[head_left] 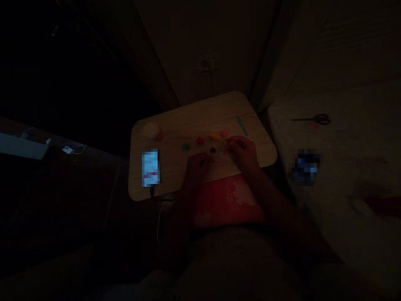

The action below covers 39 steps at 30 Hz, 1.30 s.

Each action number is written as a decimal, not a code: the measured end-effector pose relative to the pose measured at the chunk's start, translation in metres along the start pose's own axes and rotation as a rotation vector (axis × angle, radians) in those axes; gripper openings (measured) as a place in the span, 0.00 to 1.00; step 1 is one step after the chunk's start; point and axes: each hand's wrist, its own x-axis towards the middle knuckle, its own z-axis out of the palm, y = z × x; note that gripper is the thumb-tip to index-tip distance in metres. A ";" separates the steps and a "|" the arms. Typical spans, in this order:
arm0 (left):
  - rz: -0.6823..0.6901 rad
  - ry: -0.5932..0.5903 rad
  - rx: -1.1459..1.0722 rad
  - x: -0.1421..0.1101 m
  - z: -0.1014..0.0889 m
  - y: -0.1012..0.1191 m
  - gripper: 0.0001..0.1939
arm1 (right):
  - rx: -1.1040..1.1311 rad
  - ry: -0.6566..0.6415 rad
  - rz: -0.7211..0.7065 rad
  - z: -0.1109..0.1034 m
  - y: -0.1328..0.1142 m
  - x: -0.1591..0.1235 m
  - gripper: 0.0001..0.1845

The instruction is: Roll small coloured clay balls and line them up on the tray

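In dim light, both of my hands are over a small pale wooden table. My left hand is at its near edge with fingers curled together; what they hold, if anything, is too dark to see. Pinched fingers of my right hand seem to have something small and pale at their tips, too dim to name. Between the hands lies a dark lump. Just beyond are a green lump, a red lump, an orange-yellow lump and a pink lump.
A pale tub and a lit phone occupy the table's left side. Toward the right lies a teal strip. Scissors and a blurred-out device rest on the pale surface beside it. Red patterned fabric covers my lap.
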 end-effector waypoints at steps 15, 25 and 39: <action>-0.014 0.006 0.016 0.000 0.000 -0.001 0.16 | -0.014 0.002 0.044 0.001 -0.008 -0.003 0.38; -0.020 -0.002 0.004 0.000 0.000 -0.001 0.15 | 0.047 -0.022 -0.026 0.000 -0.004 0.001 0.26; 0.034 0.162 0.158 0.012 0.010 -0.003 0.18 | -0.083 -0.039 -0.063 0.001 0.003 0.000 0.10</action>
